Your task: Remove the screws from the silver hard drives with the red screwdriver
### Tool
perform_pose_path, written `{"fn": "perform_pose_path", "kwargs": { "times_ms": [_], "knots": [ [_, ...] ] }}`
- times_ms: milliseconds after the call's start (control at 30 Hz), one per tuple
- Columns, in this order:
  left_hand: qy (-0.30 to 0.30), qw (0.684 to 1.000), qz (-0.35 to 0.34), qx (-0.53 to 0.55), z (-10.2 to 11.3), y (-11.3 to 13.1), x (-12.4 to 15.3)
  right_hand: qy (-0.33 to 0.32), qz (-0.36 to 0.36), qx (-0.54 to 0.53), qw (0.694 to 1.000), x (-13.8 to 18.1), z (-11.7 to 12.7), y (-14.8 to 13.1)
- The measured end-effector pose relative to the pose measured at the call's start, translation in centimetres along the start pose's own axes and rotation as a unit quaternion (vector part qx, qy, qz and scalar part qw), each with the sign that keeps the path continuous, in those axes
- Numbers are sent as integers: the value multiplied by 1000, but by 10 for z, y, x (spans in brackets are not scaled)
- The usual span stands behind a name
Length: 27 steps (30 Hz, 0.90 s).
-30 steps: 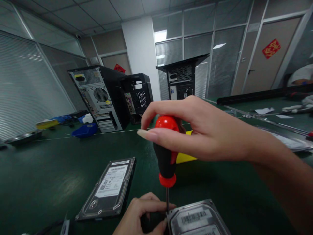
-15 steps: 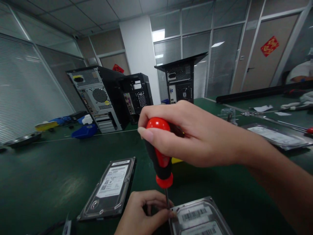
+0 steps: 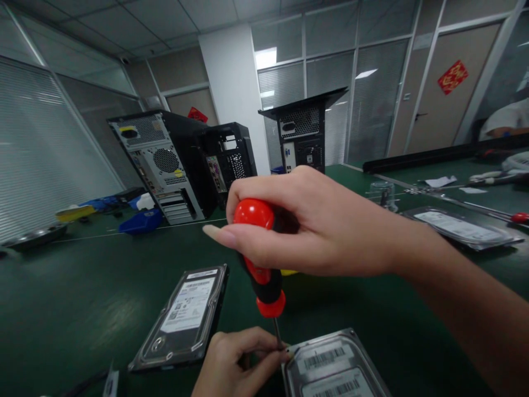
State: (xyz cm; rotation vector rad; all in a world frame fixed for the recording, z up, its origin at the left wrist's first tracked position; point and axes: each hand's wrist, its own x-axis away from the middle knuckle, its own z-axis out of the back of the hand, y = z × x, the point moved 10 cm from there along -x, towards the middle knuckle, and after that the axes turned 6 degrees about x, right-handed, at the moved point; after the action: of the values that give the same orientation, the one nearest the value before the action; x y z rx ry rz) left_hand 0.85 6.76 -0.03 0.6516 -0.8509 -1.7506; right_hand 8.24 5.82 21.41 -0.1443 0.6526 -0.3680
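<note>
My right hand is wrapped round the red and black handle of a screwdriver, its thumb stretched along the top. The screwdriver stands nearly upright, tip down at the near-left corner area of a silver hard drive with barcode labels. Beside that tip, the fingers and thumb of my left hand are pinched together, touching the drive's edge; what they hold is hidden. A second hard drive, label side up, lies on the table to the left.
Computer cases stand at the back of the green table. A blue scoop-like tray is at left, another hard drive at right with a clear cup near it. A person sits at far right.
The screwdriver handle has tilted and shifted slightly left. My right thumb has straightened and slid outward along the handle. My left hand stays pinched by the tip.
</note>
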Motion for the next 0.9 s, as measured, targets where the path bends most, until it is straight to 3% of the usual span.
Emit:
{"fn": "perform_pose_path", "kwargs": {
  "times_ms": [367, 600, 900],
  "knots": [
    [5, 1000, 9, -4, 2, 7, 1, 33, 10, 4, 999, -2, 1, -4],
    [-18, 999, 29, 4, -1, 4, -2, -3, -4, -15, 1000, 2, -3, -1],
    [-19, 999, 41, -4, 4, 0, 3, 2, 56, -22, 998, -1, -1, -12]
  ]
}}
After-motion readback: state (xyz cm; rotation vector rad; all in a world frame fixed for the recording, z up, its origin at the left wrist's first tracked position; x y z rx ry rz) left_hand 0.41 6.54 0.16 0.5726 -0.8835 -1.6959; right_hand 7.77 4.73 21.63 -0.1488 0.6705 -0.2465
